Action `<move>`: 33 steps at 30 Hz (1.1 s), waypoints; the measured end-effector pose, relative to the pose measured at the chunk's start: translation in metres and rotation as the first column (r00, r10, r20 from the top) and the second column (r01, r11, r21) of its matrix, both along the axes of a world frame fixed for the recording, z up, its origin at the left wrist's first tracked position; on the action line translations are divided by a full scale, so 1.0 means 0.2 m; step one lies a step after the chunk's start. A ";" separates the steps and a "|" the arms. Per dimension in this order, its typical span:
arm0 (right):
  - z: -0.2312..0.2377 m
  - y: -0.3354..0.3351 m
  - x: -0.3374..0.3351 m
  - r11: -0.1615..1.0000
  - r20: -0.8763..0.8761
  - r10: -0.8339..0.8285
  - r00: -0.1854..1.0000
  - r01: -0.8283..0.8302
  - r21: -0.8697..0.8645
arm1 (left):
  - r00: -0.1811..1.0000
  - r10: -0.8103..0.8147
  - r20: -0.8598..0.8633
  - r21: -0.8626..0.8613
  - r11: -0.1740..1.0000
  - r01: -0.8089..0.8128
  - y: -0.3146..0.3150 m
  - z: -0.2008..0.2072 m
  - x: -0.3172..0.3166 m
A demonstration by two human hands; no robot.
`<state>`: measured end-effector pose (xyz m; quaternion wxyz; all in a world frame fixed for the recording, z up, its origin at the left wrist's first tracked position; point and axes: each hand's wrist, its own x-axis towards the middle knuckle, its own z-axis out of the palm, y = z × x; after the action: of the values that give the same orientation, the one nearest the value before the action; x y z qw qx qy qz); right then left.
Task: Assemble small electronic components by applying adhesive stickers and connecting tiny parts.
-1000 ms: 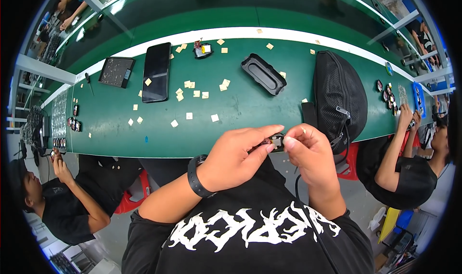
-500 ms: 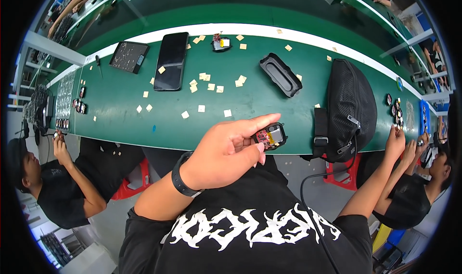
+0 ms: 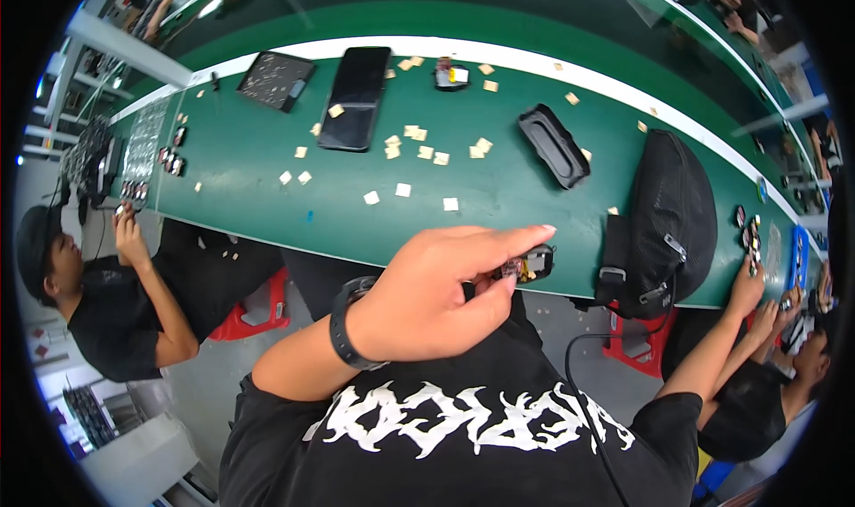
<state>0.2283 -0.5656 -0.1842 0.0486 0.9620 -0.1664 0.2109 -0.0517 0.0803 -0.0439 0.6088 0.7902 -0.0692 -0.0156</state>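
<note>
My left hand [image 3: 445,284] is raised in front of my chest and pinches a small dark electronic part [image 3: 527,265] with a yellowish side between thumb and fingers. A black band [image 3: 346,324] sits on that wrist. The part hangs just over the near edge of the long green table [image 3: 249,164]. My right hand is out of sight. Several small tan square pieces [image 3: 419,146] lie scattered on the table beyond the part.
A black phone [image 3: 356,97] and a dark tray [image 3: 274,80] lie at the far left, an oval black tray [image 3: 554,145] right of centre, a black bag [image 3: 668,222] at the right. A seated person [image 3: 107,302] works at the left, another person [image 3: 748,364] at the right.
My right hand, which held the part together with my left a second ago, has let go and left the view. My left hand alone keeps the part.
</note>
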 end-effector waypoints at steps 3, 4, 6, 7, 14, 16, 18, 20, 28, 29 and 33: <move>-0.01 -0.14 0.04 0.996 -0.075 0.085 0.994 -0.083 0.025 | 0.954 0.196 -0.226 -0.232 0.940 -0.248 0.05 -0.14 -0.02; -0.01 -0.17 0.06 0.995 -0.126 0.104 0.987 -0.104 0.008 | 0.920 0.302 -0.251 -0.220 0.908 -0.358 0.09 -0.16 -0.04; -0.02 -0.27 0.08 0.979 -0.134 0.173 0.976 -0.185 -0.082 | 0.853 0.505 -0.128 -0.063 0.855 -0.516 0.27 -0.23 -0.07; -0.05 -0.32 0.08 0.968 -0.110 0.203 0.973 -0.217 -0.126 | 0.788 0.611 -0.075 -0.066 0.785 -0.615 0.37 -0.30 -0.11; -0.07 -0.27 0.07 0.948 -0.083 0.257 0.963 -0.268 -0.172 | 0.344 0.939 -0.004 0.255 0.334 -0.907 1.09 -0.50 -0.39; -0.04 -0.25 0.04 0.934 -0.006 0.333 0.943 -0.330 -0.137 | 0.345 0.938 0.041 0.381 0.305 -0.873 1.23 -0.53 -0.42; 0.00 -0.15 -0.05 0.946 -0.013 0.305 0.952 -0.304 -0.112 | 0.355 0.931 0.085 0.505 0.267 -0.821 1.32 -0.54 -0.41; 0.11 0.06 -0.16 0.875 0.161 0.485 0.860 -0.476 -0.094 | 0.480 0.775 0.411 0.758 0.002 -0.652 1.36 -0.53 -0.41; 0.72 1.42 -0.87 0.368 0.184 0.924 0.335 -0.910 -0.193 | 0.846 0.532 0.006 0.062 0.845 -0.532 0.45 -0.10 0.00; 0.71 1.62 -0.89 0.186 0.217 0.964 0.157 -0.975 -0.123 | 0.941 0.301 -0.152 -0.201 0.923 -0.328 0.29 -0.09 0.00; 0.79 2.15 -0.94 -0.269 0.046 0.959 -0.281 -0.948 -0.169 | 0.925 -0.289 -0.247 -0.745 0.667 0.009 0.03 -0.15 0.01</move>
<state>0.0401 -0.1363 -0.0267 -0.1211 0.6896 0.6690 0.2493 -0.0495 0.0856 -0.0740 0.8719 0.4565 -0.0276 -0.1750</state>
